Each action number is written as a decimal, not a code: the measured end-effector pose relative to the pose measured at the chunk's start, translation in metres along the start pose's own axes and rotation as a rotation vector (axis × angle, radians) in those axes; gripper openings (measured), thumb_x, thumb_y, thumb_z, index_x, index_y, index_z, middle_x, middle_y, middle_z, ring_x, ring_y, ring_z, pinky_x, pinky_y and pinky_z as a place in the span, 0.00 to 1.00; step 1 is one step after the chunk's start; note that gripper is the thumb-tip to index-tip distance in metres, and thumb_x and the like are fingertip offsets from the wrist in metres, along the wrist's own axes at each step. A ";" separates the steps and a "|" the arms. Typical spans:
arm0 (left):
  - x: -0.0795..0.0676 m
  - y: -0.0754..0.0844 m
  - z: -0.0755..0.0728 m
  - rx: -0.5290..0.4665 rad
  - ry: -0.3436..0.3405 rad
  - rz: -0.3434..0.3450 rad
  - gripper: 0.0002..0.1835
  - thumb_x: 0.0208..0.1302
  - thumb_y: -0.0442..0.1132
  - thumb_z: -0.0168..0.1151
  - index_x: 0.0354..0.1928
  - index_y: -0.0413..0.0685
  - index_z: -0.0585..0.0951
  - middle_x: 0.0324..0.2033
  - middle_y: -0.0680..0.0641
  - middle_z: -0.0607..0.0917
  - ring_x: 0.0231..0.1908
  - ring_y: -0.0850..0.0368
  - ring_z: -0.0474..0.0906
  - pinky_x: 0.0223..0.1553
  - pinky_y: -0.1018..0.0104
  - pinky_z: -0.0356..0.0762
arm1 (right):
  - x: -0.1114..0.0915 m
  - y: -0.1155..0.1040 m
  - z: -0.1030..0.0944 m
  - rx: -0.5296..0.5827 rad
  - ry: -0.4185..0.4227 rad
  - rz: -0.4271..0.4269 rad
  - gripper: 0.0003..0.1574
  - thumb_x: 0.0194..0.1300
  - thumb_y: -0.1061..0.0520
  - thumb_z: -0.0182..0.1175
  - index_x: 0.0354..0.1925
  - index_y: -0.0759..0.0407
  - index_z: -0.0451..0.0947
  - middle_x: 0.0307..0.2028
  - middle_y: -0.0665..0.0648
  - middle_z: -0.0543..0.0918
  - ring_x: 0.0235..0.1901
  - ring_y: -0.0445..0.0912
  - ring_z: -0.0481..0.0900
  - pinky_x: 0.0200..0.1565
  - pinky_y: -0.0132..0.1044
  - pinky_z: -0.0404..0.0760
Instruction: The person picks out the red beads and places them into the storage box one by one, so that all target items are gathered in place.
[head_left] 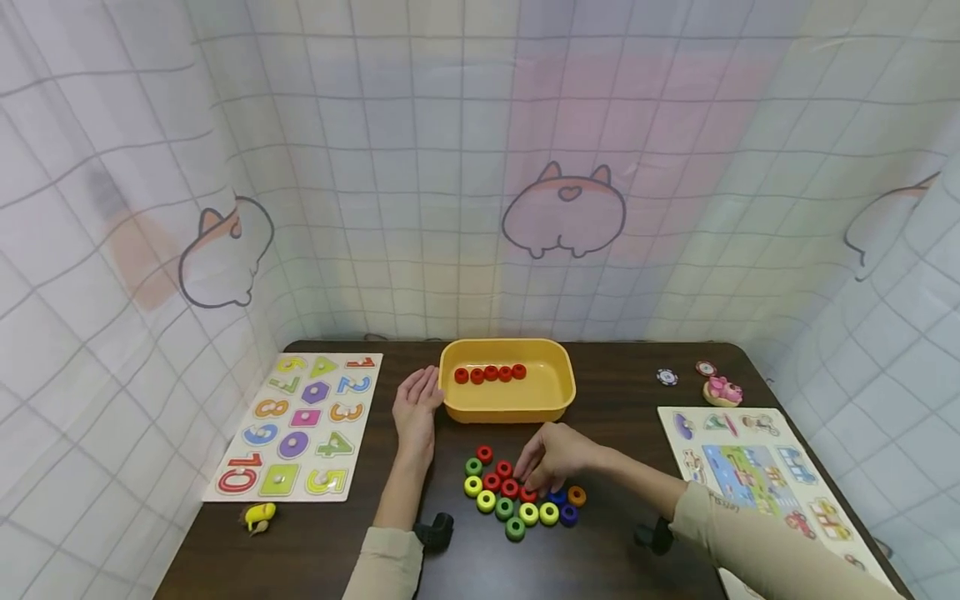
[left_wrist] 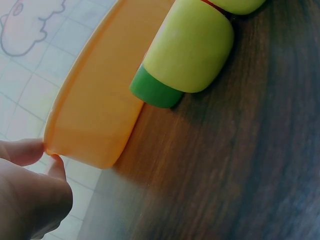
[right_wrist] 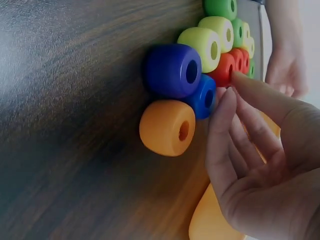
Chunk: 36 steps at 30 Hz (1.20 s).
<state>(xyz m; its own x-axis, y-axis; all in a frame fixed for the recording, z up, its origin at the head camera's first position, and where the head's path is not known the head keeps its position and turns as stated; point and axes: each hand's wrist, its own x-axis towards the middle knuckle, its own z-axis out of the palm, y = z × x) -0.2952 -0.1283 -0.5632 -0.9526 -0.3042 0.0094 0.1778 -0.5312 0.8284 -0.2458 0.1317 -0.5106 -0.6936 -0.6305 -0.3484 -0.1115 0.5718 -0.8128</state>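
Observation:
My left hand (head_left: 416, 414) is at the left end of a yellow plastic tray (head_left: 510, 416); in the left wrist view, thumb and finger pinch its rim (left_wrist: 48, 148). Several red beads (head_left: 491, 373) stand in a row inside the tray. My right hand (head_left: 561, 457) reaches down over a group of loose beads. Its thumb and forefinger tips are close together at a red bead (right_wrist: 222, 71); no bead shows held between them. Near these fingertips sit a blue bead (right_wrist: 204, 97), a dark blue bead (right_wrist: 170, 71) and an orange bead (right_wrist: 165, 127). Yellow beads (head_left: 528, 514) and green beads (head_left: 515, 529) lie nearer me.
A number-and-shape puzzle board (head_left: 303, 417) lies on the left, with a yellow toy (head_left: 259, 514) below it. At right is a picture puzzle board (head_left: 750, 467). Two poker chips (head_left: 667, 377) and a pink figurine (head_left: 723, 391) sit beyond that. A curtain (head_left: 420, 208) hangs behind the table.

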 end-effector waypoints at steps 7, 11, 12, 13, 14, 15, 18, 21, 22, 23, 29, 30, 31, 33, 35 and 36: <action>0.002 -0.001 0.002 -0.004 -0.001 0.006 0.30 0.61 0.17 0.56 0.65 0.36 0.64 0.64 0.36 0.72 0.63 0.49 0.72 0.60 0.62 0.74 | 0.000 -0.001 0.003 0.090 -0.019 0.041 0.14 0.52 0.67 0.72 0.40 0.61 0.85 0.32 0.60 0.88 0.26 0.60 0.86 0.27 0.51 0.86; 0.002 0.000 0.003 -0.007 -0.012 0.009 0.29 0.61 0.17 0.56 0.63 0.38 0.65 0.65 0.35 0.71 0.64 0.48 0.72 0.59 0.64 0.75 | -0.002 -0.005 0.002 0.129 -0.040 0.058 0.15 0.52 0.69 0.71 0.41 0.63 0.84 0.33 0.62 0.88 0.26 0.62 0.86 0.28 0.52 0.86; 0.001 0.000 0.003 -0.010 -0.017 0.012 0.29 0.60 0.17 0.56 0.63 0.38 0.65 0.65 0.34 0.71 0.64 0.48 0.72 0.59 0.64 0.75 | -0.003 -0.006 0.001 0.135 -0.044 0.058 0.15 0.52 0.69 0.71 0.42 0.63 0.84 0.33 0.63 0.88 0.27 0.62 0.86 0.28 0.52 0.86; 0.001 0.000 0.004 -0.010 -0.018 0.012 0.29 0.60 0.16 0.56 0.63 0.38 0.65 0.65 0.34 0.71 0.64 0.48 0.72 0.58 0.64 0.75 | -0.004 -0.007 -0.001 0.140 -0.047 0.057 0.16 0.53 0.69 0.70 0.42 0.64 0.84 0.33 0.63 0.88 0.27 0.62 0.86 0.28 0.53 0.86; 0.001 0.000 0.004 -0.009 -0.017 0.012 0.29 0.60 0.16 0.56 0.63 0.39 0.66 0.64 0.34 0.71 0.64 0.48 0.72 0.58 0.64 0.75 | -0.004 -0.010 -0.004 0.144 -0.051 0.055 0.16 0.53 0.69 0.70 0.43 0.64 0.84 0.34 0.64 0.88 0.27 0.62 0.86 0.28 0.53 0.86; 0.000 0.001 0.004 -0.013 -0.017 0.013 0.30 0.60 0.16 0.56 0.63 0.38 0.66 0.64 0.34 0.71 0.64 0.48 0.72 0.58 0.64 0.75 | -0.004 -0.012 -0.007 0.151 -0.055 0.053 0.16 0.53 0.69 0.70 0.43 0.65 0.84 0.34 0.64 0.88 0.28 0.62 0.86 0.29 0.53 0.86; -0.001 0.001 0.005 -0.017 -0.019 0.014 0.30 0.60 0.16 0.56 0.63 0.38 0.65 0.64 0.33 0.71 0.64 0.47 0.71 0.60 0.62 0.74 | -0.001 -0.023 -0.021 0.173 -0.063 0.033 0.17 0.55 0.69 0.68 0.46 0.66 0.83 0.36 0.65 0.87 0.29 0.62 0.87 0.31 0.54 0.86; -0.001 0.001 0.005 -0.022 -0.019 0.013 0.30 0.60 0.16 0.55 0.64 0.37 0.65 0.65 0.33 0.71 0.64 0.48 0.71 0.62 0.58 0.71 | 0.007 -0.038 -0.039 0.201 -0.058 0.020 0.18 0.57 0.68 0.68 0.48 0.67 0.82 0.38 0.64 0.87 0.31 0.61 0.87 0.34 0.56 0.85; -0.002 0.001 0.005 -0.021 -0.018 0.011 0.29 0.60 0.16 0.55 0.64 0.37 0.65 0.65 0.33 0.71 0.64 0.48 0.72 0.63 0.57 0.71 | 0.010 -0.044 -0.045 0.206 -0.053 0.015 0.18 0.57 0.68 0.68 0.48 0.67 0.82 0.39 0.64 0.87 0.32 0.61 0.87 0.36 0.56 0.85; -0.002 0.001 0.005 -0.017 -0.015 0.009 0.29 0.60 0.16 0.55 0.64 0.37 0.65 0.64 0.34 0.71 0.64 0.48 0.72 0.63 0.57 0.70 | 0.014 -0.049 -0.051 0.208 -0.046 0.015 0.19 0.58 0.67 0.67 0.49 0.67 0.82 0.40 0.64 0.87 0.32 0.61 0.87 0.37 0.57 0.85; -0.003 0.002 0.003 -0.001 -0.018 -0.016 0.29 0.62 0.16 0.55 0.64 0.38 0.65 0.65 0.34 0.70 0.64 0.49 0.71 0.63 0.59 0.71 | 0.049 -0.074 -0.080 0.198 0.047 0.028 0.18 0.61 0.66 0.65 0.51 0.65 0.81 0.41 0.61 0.87 0.36 0.60 0.87 0.45 0.58 0.82; -0.003 0.003 0.003 -0.005 -0.020 -0.023 0.29 0.62 0.16 0.54 0.64 0.38 0.65 0.65 0.34 0.70 0.64 0.49 0.71 0.64 0.59 0.70 | 0.057 -0.076 -0.083 0.197 0.066 0.037 0.17 0.61 0.66 0.65 0.50 0.64 0.82 0.41 0.61 0.87 0.36 0.59 0.87 0.45 0.57 0.83; -0.003 0.004 0.002 -0.009 -0.021 -0.029 0.29 0.62 0.16 0.54 0.64 0.39 0.65 0.66 0.34 0.70 0.65 0.49 0.70 0.64 0.58 0.69 | 0.065 -0.077 -0.085 0.201 0.084 0.050 0.16 0.62 0.66 0.65 0.50 0.63 0.82 0.41 0.61 0.87 0.37 0.59 0.87 0.46 0.57 0.83; -0.002 0.005 0.001 -0.019 -0.029 -0.039 0.30 0.62 0.17 0.54 0.65 0.38 0.64 0.66 0.34 0.69 0.66 0.48 0.69 0.66 0.56 0.67 | 0.081 -0.077 -0.087 0.207 0.111 0.067 0.16 0.62 0.65 0.65 0.49 0.63 0.83 0.41 0.62 0.87 0.37 0.60 0.87 0.46 0.56 0.83; -0.001 0.005 -0.001 -0.028 -0.038 -0.045 0.30 0.62 0.17 0.54 0.66 0.38 0.63 0.67 0.34 0.68 0.67 0.46 0.67 0.67 0.54 0.65 | 0.096 -0.075 -0.085 0.223 0.129 0.085 0.17 0.61 0.66 0.65 0.50 0.64 0.82 0.41 0.63 0.87 0.37 0.60 0.87 0.47 0.56 0.82; -0.001 0.006 -0.001 -0.033 -0.043 -0.045 0.31 0.63 0.17 0.54 0.66 0.37 0.62 0.67 0.33 0.67 0.67 0.46 0.66 0.68 0.53 0.64 | 0.104 -0.074 -0.083 0.237 0.135 0.093 0.18 0.61 0.66 0.65 0.51 0.65 0.82 0.42 0.64 0.87 0.38 0.61 0.87 0.48 0.57 0.81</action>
<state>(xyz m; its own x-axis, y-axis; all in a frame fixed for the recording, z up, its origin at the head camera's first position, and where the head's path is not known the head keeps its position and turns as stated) -0.2928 -0.1321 -0.5595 -0.9694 -0.2455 -0.0032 0.1415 -0.5693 0.8098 -0.3688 0.0679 -0.4480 -0.7835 -0.4961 -0.3742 0.1154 0.4756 -0.8721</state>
